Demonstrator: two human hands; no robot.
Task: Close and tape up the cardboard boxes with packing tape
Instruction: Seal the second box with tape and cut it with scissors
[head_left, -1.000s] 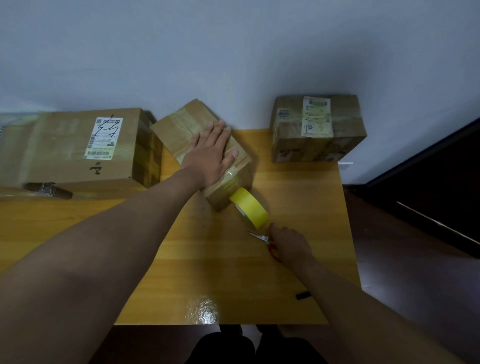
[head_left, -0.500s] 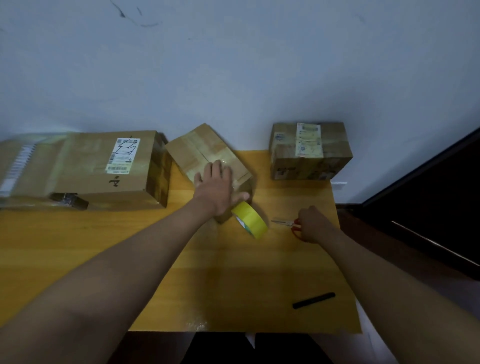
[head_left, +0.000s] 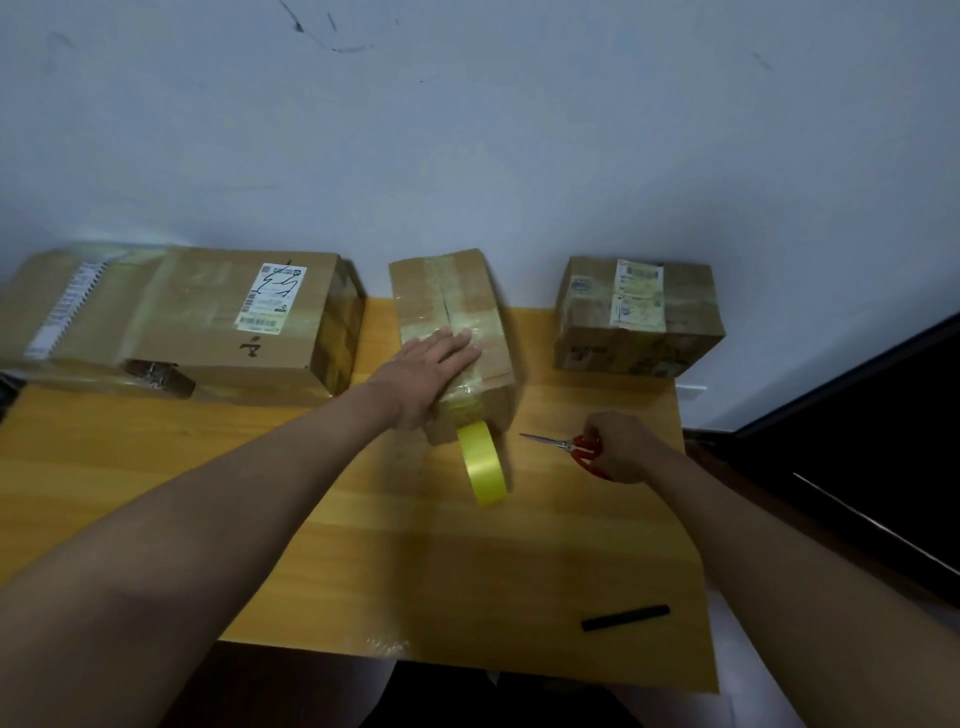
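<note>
The right hand (head_left: 618, 447) covers most of the scissors' (head_left: 563, 445) red handles. Left of the middle box (head_left: 452, 301), the large box (head_left: 171, 317) blurs toward the picture's edge, its label print unreadable.

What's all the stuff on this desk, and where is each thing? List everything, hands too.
table: one, yellow wood, under everything.
large box: one, brown cardboard with a white label, back left.
middle box: one, brown cardboard, taped across the top, back centre.
small box: one, brown cardboard with pale labels, back right.
tape roll: one, yellow, on edge against the middle box's near end, its tape running up onto the box.
scissors: one pair, red handles, silver blades pointing left, right of the roll.
black stick: one, near right edge of the table; cannot tell what it is.
left hand: flat, presses on the middle box.
right hand: grips the scissors' handles.
</note>
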